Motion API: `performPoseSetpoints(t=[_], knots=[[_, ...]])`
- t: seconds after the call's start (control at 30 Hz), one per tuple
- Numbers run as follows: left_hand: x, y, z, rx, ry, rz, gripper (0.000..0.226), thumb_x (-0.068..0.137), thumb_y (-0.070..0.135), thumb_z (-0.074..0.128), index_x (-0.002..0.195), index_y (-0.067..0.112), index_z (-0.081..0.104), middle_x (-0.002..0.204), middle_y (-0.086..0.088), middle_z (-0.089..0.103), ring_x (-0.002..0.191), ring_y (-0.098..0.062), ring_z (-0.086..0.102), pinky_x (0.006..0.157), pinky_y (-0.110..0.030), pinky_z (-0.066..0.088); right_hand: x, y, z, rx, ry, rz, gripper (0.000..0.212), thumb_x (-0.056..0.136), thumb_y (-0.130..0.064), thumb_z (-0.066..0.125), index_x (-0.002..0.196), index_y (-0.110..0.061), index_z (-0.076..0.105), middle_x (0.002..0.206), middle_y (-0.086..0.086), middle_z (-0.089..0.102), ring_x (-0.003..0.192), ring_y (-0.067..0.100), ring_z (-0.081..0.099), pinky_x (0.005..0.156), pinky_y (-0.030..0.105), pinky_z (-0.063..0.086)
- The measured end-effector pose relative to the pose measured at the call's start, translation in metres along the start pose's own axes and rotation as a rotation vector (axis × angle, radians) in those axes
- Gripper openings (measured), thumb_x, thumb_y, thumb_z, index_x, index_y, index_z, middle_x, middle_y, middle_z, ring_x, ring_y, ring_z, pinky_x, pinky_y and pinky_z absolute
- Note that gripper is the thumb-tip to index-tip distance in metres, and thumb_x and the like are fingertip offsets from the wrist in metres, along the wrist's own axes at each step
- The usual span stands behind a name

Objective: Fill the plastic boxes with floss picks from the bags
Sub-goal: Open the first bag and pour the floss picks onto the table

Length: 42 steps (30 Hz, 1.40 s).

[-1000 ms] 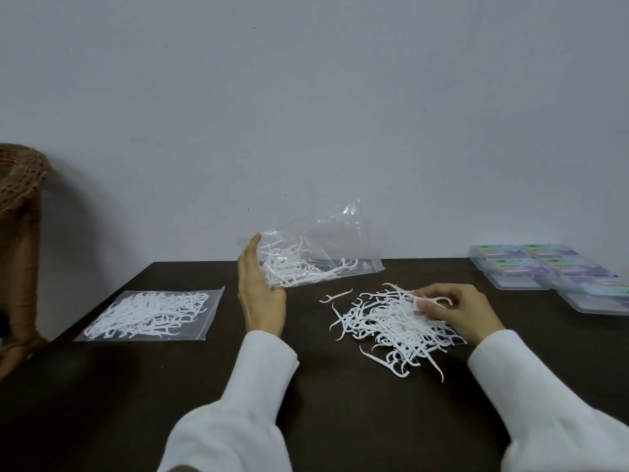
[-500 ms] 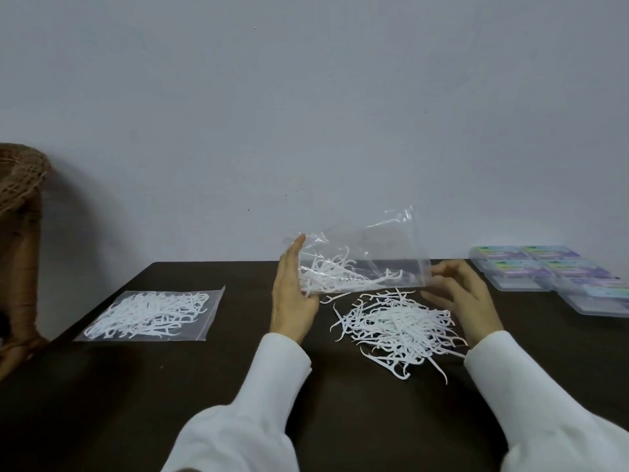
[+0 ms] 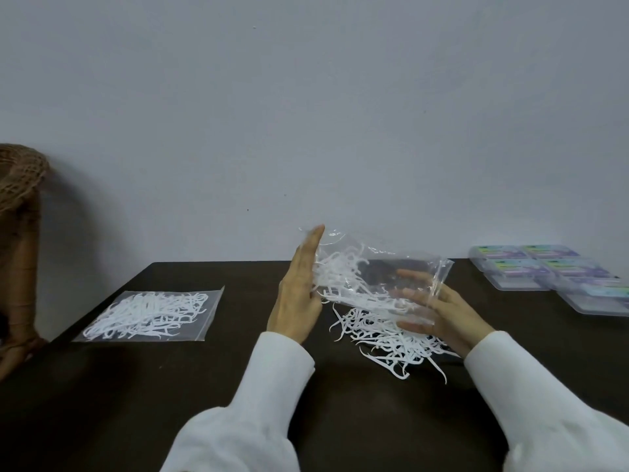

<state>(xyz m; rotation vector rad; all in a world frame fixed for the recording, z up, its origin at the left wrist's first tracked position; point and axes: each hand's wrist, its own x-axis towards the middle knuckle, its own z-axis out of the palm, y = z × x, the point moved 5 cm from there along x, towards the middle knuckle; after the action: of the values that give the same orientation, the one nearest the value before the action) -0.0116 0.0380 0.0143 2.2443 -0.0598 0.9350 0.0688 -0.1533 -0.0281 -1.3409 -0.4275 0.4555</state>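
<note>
My left hand (image 3: 299, 287) grips the left end of a clear plastic bag (image 3: 371, 267) with several white floss picks bunched at that end. The bag hangs tilted just above a loose pile of floss picks (image 3: 384, 342) on the dark table (image 3: 170, 386). At the bag's right end, my right hand (image 3: 449, 315) holds it, and its fingers show through the plastic. I cannot tell whether those fingers are inside the bag or behind it. Several closed plastic boxes (image 3: 544, 270) with purple labels sit at the far right.
A second clear bag full of floss picks (image 3: 153, 311) lies flat on the table's left side. A wicker object (image 3: 20, 178) stands beyond the left edge. A plain wall rises right behind the table.
My left hand carried the bag rightward until it hung over the loose pile. My right hand left the pile, rose and took hold of the bag's right end.
</note>
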Motion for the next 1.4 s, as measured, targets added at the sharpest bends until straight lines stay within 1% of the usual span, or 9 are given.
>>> performPoseSetpoints(t=[0.13,0.27,0.53,0.63,0.77,0.93,1.13,1.27,1.4], knots=[[0.001,0.002,-0.001,-0.001,-0.003,0.003,0.107,0.068,-0.020,0.059,0.146,0.040,0.016,0.145,0.017,0.031,0.102,0.007,0.047,0.081,0.002,0.039,-0.003,-0.003,0.001,-0.039,-0.001,-0.009,0.049,0.065,-0.017,0.080,0.110,-0.028,0.061,0.125,0.007,0.054,0.107,0.026,0.057,0.061,0.025,0.055],[0.000,0.002,0.005,0.031,-0.020,-0.011,0.110,0.070,-0.008,0.067,0.148,0.043,0.009,0.147,0.016,0.030,0.091,-0.002,0.054,0.075,-0.023,0.057,-0.007,-0.006,0.006,-0.174,-0.046,-0.039,0.035,0.068,-0.017,0.068,0.103,-0.023,0.063,0.115,0.001,0.058,0.094,0.017,0.062,0.064,0.020,0.054],[-0.004,0.003,0.011,0.086,-0.004,-0.021,0.115,0.067,0.010,0.078,0.145,0.047,0.003,0.144,0.013,0.032,0.082,-0.013,0.061,0.072,-0.034,0.058,-0.007,-0.004,0.004,-0.504,-0.029,-0.059,0.029,0.078,-0.021,0.069,0.105,-0.024,0.057,0.106,-0.008,0.058,0.080,0.006,0.060,0.071,0.019,0.047],[-0.004,0.002,0.017,0.121,-0.057,-0.004,0.120,0.064,0.017,0.083,0.146,0.045,0.000,0.144,0.013,0.027,0.090,-0.014,0.062,0.077,-0.035,0.057,-0.004,-0.001,0.000,-0.635,-0.017,-0.036,0.050,0.070,-0.036,0.068,0.114,-0.015,0.060,0.105,-0.005,0.060,0.093,0.011,0.059,0.086,0.029,0.044],[-0.008,0.007,0.029,0.092,-0.174,0.011,0.116,0.060,0.026,0.087,0.142,0.051,0.009,0.151,0.012,0.010,0.128,-0.010,0.038,0.100,-0.034,0.042,-0.006,-0.004,0.000,-0.599,-0.006,-0.077,0.012,0.081,-0.027,0.063,0.089,-0.018,0.067,0.083,-0.006,0.066,0.073,0.006,0.062,0.072,0.022,0.048],[-0.008,0.003,0.032,0.019,-0.110,0.013,0.089,0.070,0.022,0.081,0.138,0.047,0.030,0.144,0.012,0.026,0.113,0.013,0.029,0.098,-0.020,0.038,-0.005,-0.003,-0.004,-0.589,0.033,-0.128,0.025,0.081,-0.033,0.061,0.099,-0.016,0.068,0.089,-0.003,0.072,0.075,0.013,0.069,0.072,0.025,0.051],[-0.006,-0.009,0.027,-0.044,0.006,-0.069,0.087,0.070,0.018,0.082,0.142,0.030,0.035,0.146,0.006,0.031,0.122,-0.002,0.040,0.101,-0.016,0.035,-0.005,-0.014,-0.013,-0.561,0.198,-0.262,0.011,0.086,-0.016,0.063,0.085,-0.026,0.068,0.085,-0.002,0.068,0.076,0.015,0.060,0.071,0.024,0.049],[-0.007,-0.014,0.027,-0.099,0.033,-0.125,0.090,0.066,0.016,0.084,0.141,0.027,0.037,0.144,0.007,0.031,0.128,-0.008,0.039,0.105,-0.039,0.043,-0.003,-0.014,-0.020,-0.600,0.247,-0.247,0.010,0.085,-0.020,0.064,0.087,-0.012,0.071,0.068,0.009,0.059,0.063,0.018,0.047,0.058,0.025,0.041],[-0.011,-0.008,0.031,0.031,0.003,-0.109,0.105,0.058,0.030,0.089,0.145,0.026,0.029,0.150,0.006,0.021,0.135,-0.013,0.033,0.107,-0.031,0.038,-0.004,-0.016,-0.017,-0.588,0.237,-0.271,0.009,0.083,-0.023,0.066,0.086,-0.017,0.073,0.061,0.006,0.053,0.058,0.018,0.039,0.053,0.018,0.036]])
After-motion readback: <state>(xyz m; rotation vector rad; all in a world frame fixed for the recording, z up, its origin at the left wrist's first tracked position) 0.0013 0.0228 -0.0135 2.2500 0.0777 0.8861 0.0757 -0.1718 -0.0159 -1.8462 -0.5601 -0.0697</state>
